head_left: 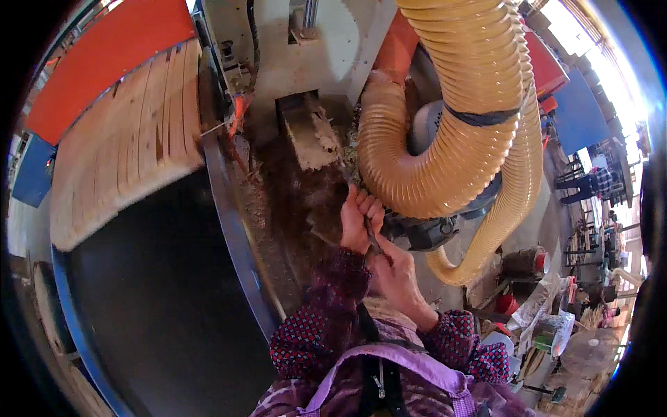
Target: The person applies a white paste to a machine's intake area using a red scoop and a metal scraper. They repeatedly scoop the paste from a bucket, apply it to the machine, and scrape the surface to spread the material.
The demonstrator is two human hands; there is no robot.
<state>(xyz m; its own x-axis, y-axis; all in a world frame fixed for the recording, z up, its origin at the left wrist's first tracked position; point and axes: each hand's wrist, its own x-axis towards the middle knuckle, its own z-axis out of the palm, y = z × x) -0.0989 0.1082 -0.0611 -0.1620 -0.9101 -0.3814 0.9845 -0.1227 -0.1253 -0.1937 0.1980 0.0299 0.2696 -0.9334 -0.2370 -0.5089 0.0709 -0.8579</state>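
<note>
Both fists are wrapped round a thin dark rod (370,235), one above the other. My left hand (356,221) grips it higher up, and my right hand (398,276) holds its lower end close to my body. The rod slants up and away toward a dusty opening (295,104) in the base of a pale machine (278,69). At that opening lies a light brown, rough-edged slab (310,142) that looks like wood or packed sawdust. Whether the rod's far end touches it I cannot tell, as the end blends into the debris.
Thick yellow ribbed hoses (445,160) curve down just right of my hands. To the left runs a black conveyor belt (160,299) with wooden strips (132,132) side by side. Sawdust covers the floor (292,201). A person (597,182) stands far right.
</note>
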